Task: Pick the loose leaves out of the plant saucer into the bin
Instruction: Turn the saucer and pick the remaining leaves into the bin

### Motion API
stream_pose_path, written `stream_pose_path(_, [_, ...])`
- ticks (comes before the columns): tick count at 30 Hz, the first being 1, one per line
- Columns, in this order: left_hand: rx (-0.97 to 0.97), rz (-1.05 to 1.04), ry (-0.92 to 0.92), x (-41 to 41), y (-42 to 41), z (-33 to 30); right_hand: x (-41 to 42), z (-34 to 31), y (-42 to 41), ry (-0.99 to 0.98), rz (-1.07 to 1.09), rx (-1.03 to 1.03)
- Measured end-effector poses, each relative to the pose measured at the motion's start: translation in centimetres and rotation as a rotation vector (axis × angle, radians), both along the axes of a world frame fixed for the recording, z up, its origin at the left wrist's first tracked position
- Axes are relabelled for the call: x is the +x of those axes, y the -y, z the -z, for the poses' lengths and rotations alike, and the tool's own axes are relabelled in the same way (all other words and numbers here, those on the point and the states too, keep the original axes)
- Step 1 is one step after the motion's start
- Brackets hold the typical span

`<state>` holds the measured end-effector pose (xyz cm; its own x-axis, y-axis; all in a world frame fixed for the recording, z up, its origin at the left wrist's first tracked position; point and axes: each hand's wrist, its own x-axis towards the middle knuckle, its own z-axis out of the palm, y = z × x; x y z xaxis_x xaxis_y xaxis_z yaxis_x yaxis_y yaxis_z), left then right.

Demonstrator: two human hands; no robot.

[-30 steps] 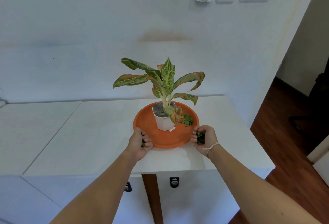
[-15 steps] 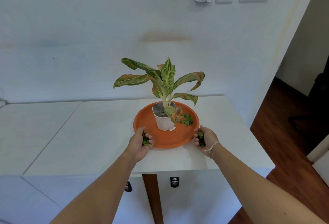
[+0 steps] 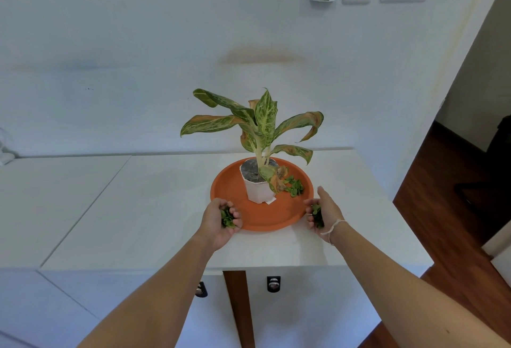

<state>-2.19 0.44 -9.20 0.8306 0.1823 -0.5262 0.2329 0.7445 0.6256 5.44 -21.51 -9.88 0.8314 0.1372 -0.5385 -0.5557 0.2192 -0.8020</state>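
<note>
Both hands [image 3: 221,219] [image 3: 322,213] cup small green leaves [image 3: 295,186] beside the orange saucer [image 3: 235,190].

White countertop [image 3: 154,209] runs left to right against the wall, seam line splitting it into a left slab and a right slab. Orange saucer [image 3: 260,217] sits flat on the right slab, toward its near edge. At the saucer's 6–7 o'clock rim a left hand [image 3: 218,222] rests on the top; right hand [image 3: 323,213] at 4 o'clock, beside the rim. Far left at 9 o'clock, a white object [image 3: 5,154], partly out of view.
</note>
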Motion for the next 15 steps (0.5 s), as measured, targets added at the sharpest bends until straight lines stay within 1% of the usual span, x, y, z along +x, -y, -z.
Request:
stream_pose_path(5, [0.092,-0.011,-0.051,-0.1,-0.3,0.4,0.2,0.4,-0.2,-0.011,0.017,-0.197])
stream_pose_path(10, [0.181,0.028,-0.08,-0.3,-0.5,0.3,0.4,0.4,-0.2,-0.005,0.041,-0.2])
stream_pose_path(15, [0.275,0.047,-0.117,-0.5,-1.2,0.7,1.1,0.6,-0.2,0.06,0.022,-0.305])
